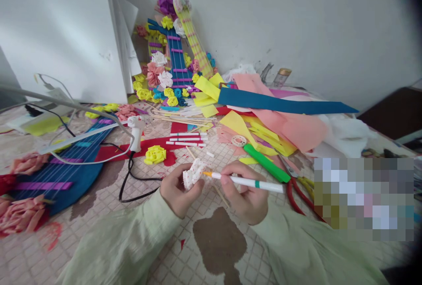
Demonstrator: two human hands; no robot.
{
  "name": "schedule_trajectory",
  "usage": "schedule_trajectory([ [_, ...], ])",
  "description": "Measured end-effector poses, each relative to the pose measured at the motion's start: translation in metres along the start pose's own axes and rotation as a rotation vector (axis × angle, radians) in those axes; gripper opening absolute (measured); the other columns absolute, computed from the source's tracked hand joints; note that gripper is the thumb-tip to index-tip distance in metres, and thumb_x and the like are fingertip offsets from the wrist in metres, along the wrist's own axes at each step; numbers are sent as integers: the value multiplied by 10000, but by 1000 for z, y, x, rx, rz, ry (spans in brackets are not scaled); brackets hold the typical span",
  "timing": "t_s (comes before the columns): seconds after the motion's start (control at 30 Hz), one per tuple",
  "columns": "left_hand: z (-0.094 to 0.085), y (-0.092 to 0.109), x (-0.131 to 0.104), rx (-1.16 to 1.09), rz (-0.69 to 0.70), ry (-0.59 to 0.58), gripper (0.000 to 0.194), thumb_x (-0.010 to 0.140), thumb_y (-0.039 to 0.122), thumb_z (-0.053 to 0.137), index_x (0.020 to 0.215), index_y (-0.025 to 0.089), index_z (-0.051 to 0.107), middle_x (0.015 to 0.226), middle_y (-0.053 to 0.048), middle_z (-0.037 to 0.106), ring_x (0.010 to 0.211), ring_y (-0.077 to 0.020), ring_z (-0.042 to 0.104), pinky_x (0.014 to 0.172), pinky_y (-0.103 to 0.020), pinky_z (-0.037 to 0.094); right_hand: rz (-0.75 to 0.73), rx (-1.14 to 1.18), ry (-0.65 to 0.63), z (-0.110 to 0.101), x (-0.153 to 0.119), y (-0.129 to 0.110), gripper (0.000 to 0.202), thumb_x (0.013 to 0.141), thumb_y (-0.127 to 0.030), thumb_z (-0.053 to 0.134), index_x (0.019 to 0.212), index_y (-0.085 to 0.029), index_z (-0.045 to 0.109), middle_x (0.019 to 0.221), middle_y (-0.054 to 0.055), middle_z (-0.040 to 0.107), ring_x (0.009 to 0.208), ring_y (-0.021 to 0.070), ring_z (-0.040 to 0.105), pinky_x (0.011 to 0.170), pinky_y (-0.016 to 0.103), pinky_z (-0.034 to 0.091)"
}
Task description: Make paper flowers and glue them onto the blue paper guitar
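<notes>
My left hand (178, 192) is closed around a white paper flower (194, 175) with small dark specks on its petals. A thin wooden stick lies under or against it. In my right hand (249, 197) is a slim white felt-tip pen (242, 181) with a green band, pinched between thumb and fingers. Its orange tip points left and meets the flower's petals; whether it presses on them I cannot tell. Just beyond the flower lies a small white pen cap (210, 154). A yellow paper flower (154, 155) rests to the left of it.
Several white pens (186, 139) lie behind my hands. At left are a white glue gun (135, 133) with a black cable and a blue paper guitar (82, 175). Red-handled scissors (293, 197), a green roll (267, 164) and crepe paper strips (286, 102) lie at right.
</notes>
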State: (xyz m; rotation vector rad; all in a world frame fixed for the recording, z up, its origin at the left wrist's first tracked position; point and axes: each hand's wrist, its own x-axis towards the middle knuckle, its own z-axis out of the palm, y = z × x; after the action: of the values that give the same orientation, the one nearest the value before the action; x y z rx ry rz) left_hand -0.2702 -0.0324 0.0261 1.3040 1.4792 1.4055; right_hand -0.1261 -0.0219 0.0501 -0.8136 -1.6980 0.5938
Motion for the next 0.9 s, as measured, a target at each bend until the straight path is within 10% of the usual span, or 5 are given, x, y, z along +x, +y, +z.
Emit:
schedule_trajectory([
  [0.43, 1, -3, 0, -28, -12, -23, 320, 540, 256, 628, 819, 111, 566, 613, 3, 578, 513, -102, 489, 480, -201, 393, -26, 25, -31, 0, 0, -3, 90, 685, -126, 502, 741, -183, 545, 635, -5, 541, 573, 113, 513, 537, 249, 415],
  [0.9, -1, -8, 5, -623, -300, -230, 402, 488, 241, 711, 840, 118, 561, 749, -47, 640, 622, -147, 572, 515, -223, 427, 3, 81, 194, -1, 3, -3, 73, 701, -128, 488, 727, -180, 532, 607, -5, 509, 546, 115, 478, 490, 247, 388],
])
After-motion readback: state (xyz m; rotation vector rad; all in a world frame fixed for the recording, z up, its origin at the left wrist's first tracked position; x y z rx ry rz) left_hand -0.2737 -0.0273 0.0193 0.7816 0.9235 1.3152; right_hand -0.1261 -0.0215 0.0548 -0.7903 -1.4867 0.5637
